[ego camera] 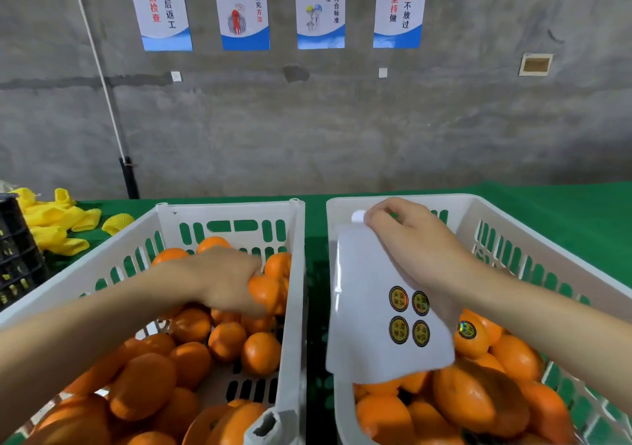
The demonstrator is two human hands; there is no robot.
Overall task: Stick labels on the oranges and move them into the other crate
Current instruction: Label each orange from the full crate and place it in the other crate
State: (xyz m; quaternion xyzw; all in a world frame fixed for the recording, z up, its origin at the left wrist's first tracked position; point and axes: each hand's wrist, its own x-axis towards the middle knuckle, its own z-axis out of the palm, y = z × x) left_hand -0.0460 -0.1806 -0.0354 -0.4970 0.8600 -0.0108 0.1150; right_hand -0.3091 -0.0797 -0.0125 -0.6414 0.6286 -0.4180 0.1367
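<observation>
Grips an orange point(265, 292) with the left hand point(222, 278), fingers curled round it, at the far right of the left crate point(297, 256), above the other oranges point(225, 342). Pinches the top of the label sheet point(369, 325) with the right hand point(415, 242), fingers curled, over the right crate point(478, 201); four round labels point(398, 298) on it, just beside a labelled orange point(471, 336).

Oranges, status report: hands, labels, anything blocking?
Left hand grips an orange in left crate. Right hand holds label sheet over right crate, four labels on it. Nothing blocking.
</observation>
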